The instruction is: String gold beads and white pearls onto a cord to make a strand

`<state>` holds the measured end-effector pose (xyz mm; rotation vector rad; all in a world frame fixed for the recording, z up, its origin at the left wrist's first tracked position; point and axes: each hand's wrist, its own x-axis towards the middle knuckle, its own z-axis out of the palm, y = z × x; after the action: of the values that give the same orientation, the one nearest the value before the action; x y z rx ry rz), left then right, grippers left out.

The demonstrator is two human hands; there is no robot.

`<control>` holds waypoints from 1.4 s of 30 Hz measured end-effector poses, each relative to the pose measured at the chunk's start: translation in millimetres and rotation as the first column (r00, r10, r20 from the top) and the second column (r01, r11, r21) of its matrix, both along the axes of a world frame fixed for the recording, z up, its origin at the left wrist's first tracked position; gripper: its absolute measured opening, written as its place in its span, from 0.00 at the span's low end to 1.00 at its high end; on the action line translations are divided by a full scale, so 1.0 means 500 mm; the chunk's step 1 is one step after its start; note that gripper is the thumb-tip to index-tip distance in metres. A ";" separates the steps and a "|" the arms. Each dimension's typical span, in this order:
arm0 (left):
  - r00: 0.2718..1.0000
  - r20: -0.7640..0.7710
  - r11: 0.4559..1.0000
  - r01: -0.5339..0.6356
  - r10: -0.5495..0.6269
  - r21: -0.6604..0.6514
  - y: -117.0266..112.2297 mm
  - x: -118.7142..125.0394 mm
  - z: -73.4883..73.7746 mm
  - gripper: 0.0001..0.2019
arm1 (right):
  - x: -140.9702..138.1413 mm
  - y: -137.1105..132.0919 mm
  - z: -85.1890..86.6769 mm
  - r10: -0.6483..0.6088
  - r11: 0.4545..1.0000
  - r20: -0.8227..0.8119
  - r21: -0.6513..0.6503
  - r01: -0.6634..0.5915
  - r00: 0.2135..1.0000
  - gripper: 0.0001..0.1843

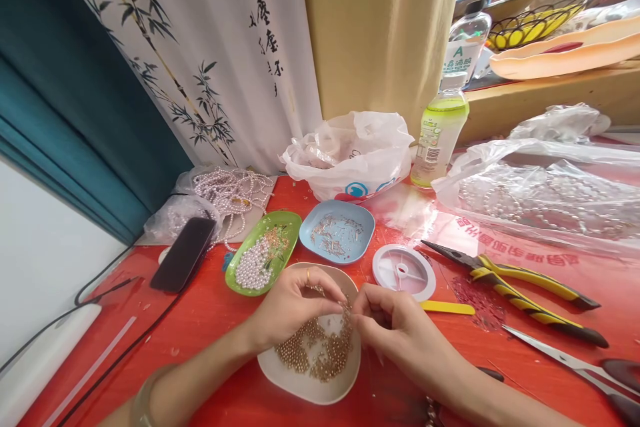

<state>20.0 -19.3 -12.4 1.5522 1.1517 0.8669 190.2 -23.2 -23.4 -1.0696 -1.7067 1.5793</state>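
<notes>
My left hand [295, 307] and my right hand [395, 330] meet fingertip to fingertip above a beige dish [310, 383] of small gold beads [320, 350]. Both hands are pinched shut on something too small to name. A ring sits on a finger of the left hand, and a pale bangle [143, 400] circles that wrist. Behind the hands stand a green dish [290, 221] with white pearls and gold bits, a blue dish [365, 230] with thin metal pins, and a white spool [404, 271] of clear thread.
Yellow-handled pliers [520, 287] and scissors [580, 367] lie on the red table [210, 320] at the right. A black phone [183, 253], pearl strands [235, 193], plastic bags [355, 153] and a green bottle [440, 130] stand behind. Cables run off the left.
</notes>
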 end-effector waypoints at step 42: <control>0.995 0.100 1.000 0.006 -0.007 0.017 -0.024 0.002 0.035 0.04 | 0.000 -0.006 0.034 0.085 0.996 -0.100 0.037 -0.081 0.991 0.07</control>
<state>20.8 -31.5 5.0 1.5081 1.0695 0.9414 190.1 -26.2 -6.6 -0.8971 -1.7218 1.6230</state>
